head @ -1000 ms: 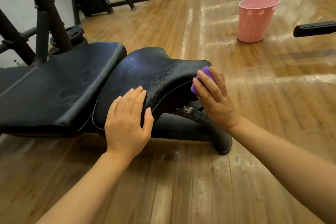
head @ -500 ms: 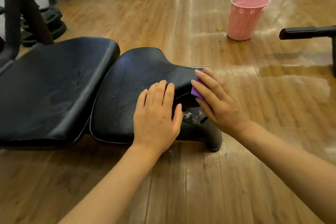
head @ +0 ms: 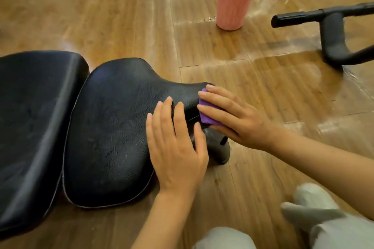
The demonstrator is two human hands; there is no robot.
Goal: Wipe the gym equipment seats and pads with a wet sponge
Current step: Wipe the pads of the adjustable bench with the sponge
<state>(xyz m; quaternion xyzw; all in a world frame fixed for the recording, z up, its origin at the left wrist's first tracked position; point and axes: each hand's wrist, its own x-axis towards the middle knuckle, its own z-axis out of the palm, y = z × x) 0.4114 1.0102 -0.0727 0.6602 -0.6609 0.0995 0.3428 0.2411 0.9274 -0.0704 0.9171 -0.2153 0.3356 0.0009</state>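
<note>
A black leather seat pad point(head: 113, 127) of a low bench lies in the middle, narrowing toward the right. A larger black back pad point(head: 30, 119) adjoins it on the left. My right hand point(head: 232, 117) presses a purple sponge point(head: 206, 111) against the narrow right end of the seat. Only part of the sponge shows under my fingers. My left hand point(head: 178, 147) lies flat on the seat's near right side, fingers together, holding nothing. Below the seat's tip a black support foot point(head: 220, 147) rests on the floor.
A pink bucket point(head: 232, 4) stands on the wooden floor at the back. A black handle bar point(head: 323, 16) of another machine reaches in from the right. My knees in grey trousers point(head: 315, 218) show at the bottom right. The floor boards look wet and shiny.
The view has tilted down and nearer. My left hand slid right along the seat toward its narrow end. My right hand with the sponge stays at the seat's tip.
</note>
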